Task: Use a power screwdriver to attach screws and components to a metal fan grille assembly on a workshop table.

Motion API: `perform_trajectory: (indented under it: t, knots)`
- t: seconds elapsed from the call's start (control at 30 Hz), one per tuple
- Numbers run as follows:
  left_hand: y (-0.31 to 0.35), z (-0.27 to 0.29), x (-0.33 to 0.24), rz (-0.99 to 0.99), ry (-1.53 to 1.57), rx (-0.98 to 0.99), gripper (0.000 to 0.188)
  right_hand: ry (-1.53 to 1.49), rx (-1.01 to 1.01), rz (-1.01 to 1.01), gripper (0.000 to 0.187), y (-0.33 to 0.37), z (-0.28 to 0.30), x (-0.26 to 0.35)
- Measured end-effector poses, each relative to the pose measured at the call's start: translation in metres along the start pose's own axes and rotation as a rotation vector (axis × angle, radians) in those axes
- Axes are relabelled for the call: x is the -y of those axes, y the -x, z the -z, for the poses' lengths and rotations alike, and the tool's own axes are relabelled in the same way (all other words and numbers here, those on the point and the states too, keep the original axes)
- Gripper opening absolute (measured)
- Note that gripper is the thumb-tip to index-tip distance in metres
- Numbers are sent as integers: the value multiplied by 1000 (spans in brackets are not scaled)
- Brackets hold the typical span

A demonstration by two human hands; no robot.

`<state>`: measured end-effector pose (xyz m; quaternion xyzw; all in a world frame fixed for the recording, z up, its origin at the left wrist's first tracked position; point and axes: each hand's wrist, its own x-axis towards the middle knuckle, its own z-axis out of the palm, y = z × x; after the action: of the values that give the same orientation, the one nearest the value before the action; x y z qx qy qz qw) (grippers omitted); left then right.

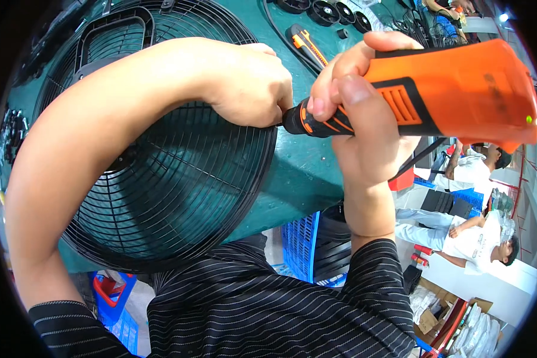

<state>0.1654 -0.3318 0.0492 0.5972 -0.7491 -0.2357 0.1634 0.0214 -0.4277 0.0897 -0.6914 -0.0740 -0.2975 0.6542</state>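
A round black wire fan guard (179, 173) lies on the green table in front of me, at the left. My left arm reaches across it, and my left hand (250, 86) is closed at its right rim, the fingertips mostly hidden. In my right hand (367, 113) is an orange and black electric screwdriver (453, 89), held sideways with its nose pointing left. That nose meets the rim right beside my left fingers; the bit and any screw are out of sight. A black handle frame (116, 36) sits on the guard's far side.
An orange and black utility knife (307, 45) lies on the green table (301, 173) beyond the screwdriver, near a black cable. Several round black parts (323, 12) stand at the far edge. Blue crates (301, 244) are below the table. Two people (477, 238) are at the right.
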Motion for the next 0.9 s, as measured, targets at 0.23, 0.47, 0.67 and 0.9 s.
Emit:
perform_trajectory:
  t: [0.23, 0.47, 0.67, 0.9]
  knots:
    - [-3, 7, -5, 75, -33, 121, 27, -20, 101, 5, 40, 4, -3, 4]
    - [-9, -3, 3, 57, 124, 127, 40, -83, 198, 5, 40, -10, 0, 1]
    - [-8, -8, 7, 57, 32, -12, 24, -142, 286, 5, 40, -24, 4, 1]
    - [-6, -5, 10, 33, 51, 17, 25, -162, 358, 24, 40, -24, 3, 5]
